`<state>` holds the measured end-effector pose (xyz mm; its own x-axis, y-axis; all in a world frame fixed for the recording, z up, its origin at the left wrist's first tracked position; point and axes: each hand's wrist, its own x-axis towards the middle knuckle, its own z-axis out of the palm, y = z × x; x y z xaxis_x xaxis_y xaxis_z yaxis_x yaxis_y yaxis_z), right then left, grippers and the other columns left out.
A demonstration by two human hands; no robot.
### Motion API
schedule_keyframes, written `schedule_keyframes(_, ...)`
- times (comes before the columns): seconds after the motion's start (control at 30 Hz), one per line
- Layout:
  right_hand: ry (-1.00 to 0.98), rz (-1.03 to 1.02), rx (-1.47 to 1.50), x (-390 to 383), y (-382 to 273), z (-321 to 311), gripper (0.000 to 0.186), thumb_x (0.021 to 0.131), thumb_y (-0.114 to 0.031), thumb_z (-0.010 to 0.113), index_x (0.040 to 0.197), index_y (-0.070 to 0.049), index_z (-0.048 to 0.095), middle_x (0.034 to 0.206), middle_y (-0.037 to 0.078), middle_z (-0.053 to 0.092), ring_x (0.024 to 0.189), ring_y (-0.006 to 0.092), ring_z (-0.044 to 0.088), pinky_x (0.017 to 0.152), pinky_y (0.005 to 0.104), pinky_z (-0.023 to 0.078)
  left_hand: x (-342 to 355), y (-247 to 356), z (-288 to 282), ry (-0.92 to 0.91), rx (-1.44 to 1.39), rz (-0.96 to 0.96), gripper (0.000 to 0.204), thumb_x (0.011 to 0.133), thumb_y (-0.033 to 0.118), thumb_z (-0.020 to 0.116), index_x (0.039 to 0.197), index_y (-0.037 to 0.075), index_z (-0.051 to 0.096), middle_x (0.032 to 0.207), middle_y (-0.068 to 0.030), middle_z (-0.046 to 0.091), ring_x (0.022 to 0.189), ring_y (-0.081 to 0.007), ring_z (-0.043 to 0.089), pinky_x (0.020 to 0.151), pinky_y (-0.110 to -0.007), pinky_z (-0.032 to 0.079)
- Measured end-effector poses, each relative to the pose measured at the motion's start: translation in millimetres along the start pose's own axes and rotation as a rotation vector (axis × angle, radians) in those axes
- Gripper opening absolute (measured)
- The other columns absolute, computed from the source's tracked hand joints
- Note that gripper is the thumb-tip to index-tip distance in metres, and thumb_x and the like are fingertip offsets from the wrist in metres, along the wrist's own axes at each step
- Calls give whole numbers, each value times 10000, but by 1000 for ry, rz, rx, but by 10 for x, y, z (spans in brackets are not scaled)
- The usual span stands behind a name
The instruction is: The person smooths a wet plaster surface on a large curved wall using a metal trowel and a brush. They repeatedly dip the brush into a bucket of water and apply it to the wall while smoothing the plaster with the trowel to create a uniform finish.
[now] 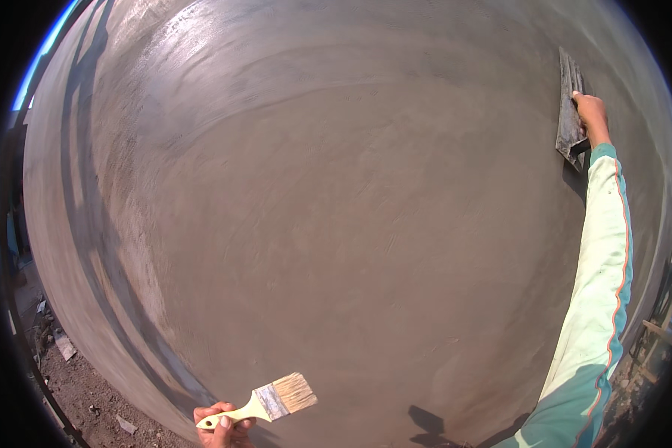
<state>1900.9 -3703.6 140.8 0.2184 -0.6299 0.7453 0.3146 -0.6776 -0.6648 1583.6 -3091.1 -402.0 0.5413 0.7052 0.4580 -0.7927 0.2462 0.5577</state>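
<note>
A wall of smooth grey-brown plaster fills most of the view. At the upper right my right hand grips the handle of a plastering trowel, its long flat blade held up against the plaster. My right arm, in a pale green and teal sleeve, is stretched far up. Low and left of the middle, my left hand holds a paintbrush by its cream handle. The brush's pale bristles point to the right and upward, apart from the trowel. Plaster residue marks its metal band.
Rough brown soil with broken bits of stone lies at the wall's foot on the left. Pieces of wood show at the lower right edge. Long shadows run down the wall's left side, and a wet sheen shows at the upper left.
</note>
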Motion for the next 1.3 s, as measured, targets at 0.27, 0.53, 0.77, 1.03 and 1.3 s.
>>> schedule_keyframes(0.27,-32,-438,194,-918,-2068,641,421,942,-423,673,845,-15,705,556,59,572,433,202,510,471,407,413,57,-140,-183,3,12,1,287,950,101,726,1177,59,556,1127,-135,661,981,-253,679,835,-398,604)
schedule_keyframes(0.53,-288,-733,183,-2889,-3548,705,376,954,-288,570,1162,-24,739,1175,241,704,1130,377,683,974,482,546,-68,-84,-356,81,-10,16,289,958,101,722,1188,71,550,1160,-125,650,1006,-236,669,829,-355,600)
schedule_keyframes(0.77,-407,-1329,-20,-4491,-3614,747,263,948,-128,561,1056,-96,798,1082,135,780,1037,289,763,856,462,632,-45,94,-300,-2,159,14,284,953,80,707,1201,56,572,1201,-106,635,1057,-208,654,851,-344,595)
schedule_keyframes(1.03,38,-779,-93,-2137,-2646,471,332,937,-224,534,1042,-21,775,1046,246,754,982,411,747,867,507,595,59,294,153,-46,45,-62,318,956,134,727,1220,84,555,1203,-109,644,1050,-233,661,866,-387,594)
schedule_keyframes(1.3,83,-354,-308,-261,-679,135,446,984,-489,577,1242,-145,698,1276,177,703,1204,452,635,998,555,506,115,208,636,-149,101,-90,293,965,151,713,1200,79,553,1210,-118,643,1042,-255,667,852,-415,607)
